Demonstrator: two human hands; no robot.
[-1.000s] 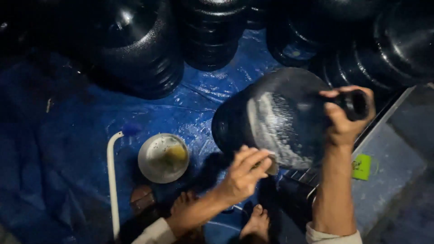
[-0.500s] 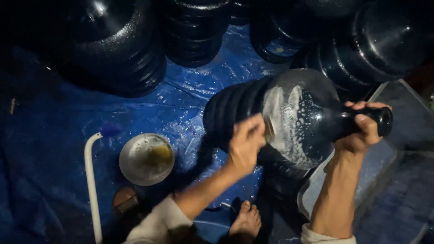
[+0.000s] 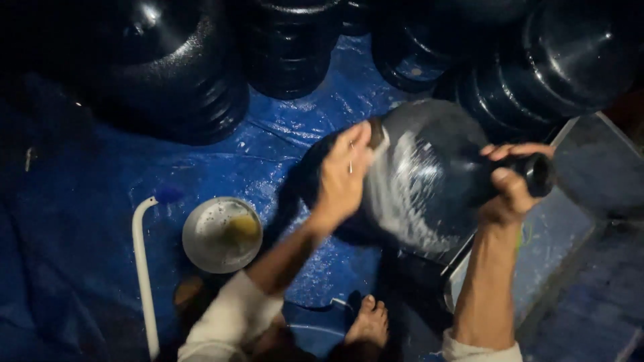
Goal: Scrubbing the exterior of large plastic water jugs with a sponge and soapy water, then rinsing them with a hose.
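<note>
Single head-worn view, steeply downward and close over blue tarp (image 3: 100, 221), hands at centre.

Dim light falls on a wet blue tarp (image 3: 100, 221) covering the floor; dark water jugs (image 3: 181, 74) crowd from 10 to 2 o'clock.

Left hand (image 3: 343, 175) motion-blurred, covering part of the large dark plastic water jug (image 3: 429, 181); stacked dark ribbed jugs (image 3: 181, 67) cut off by top edge, details lost in shadow.
</note>
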